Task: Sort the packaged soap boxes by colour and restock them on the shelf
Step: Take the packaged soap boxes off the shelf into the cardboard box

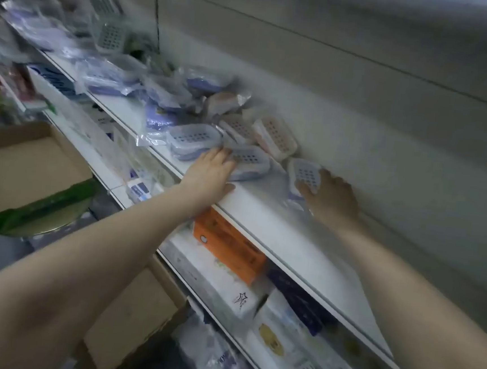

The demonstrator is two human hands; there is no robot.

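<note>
The white shelf (263, 215) runs from near right to far left along a grey wall. Around its middle a bagged lavender soap box (194, 140) lies by the front edge, with a second lavender box (250, 163) touching it on the right. Pink soap boxes (274, 135) lie behind them against the wall. A tilted box (305, 175) stands just beside the wall. Farther left, a blurred heap of wrapped packs (113, 78) covers the board.

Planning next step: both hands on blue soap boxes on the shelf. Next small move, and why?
Likely: right hand slides its wall-side blue box left, against the front blue box under the left hand; it lies apart, pink boxes behind.
</note>
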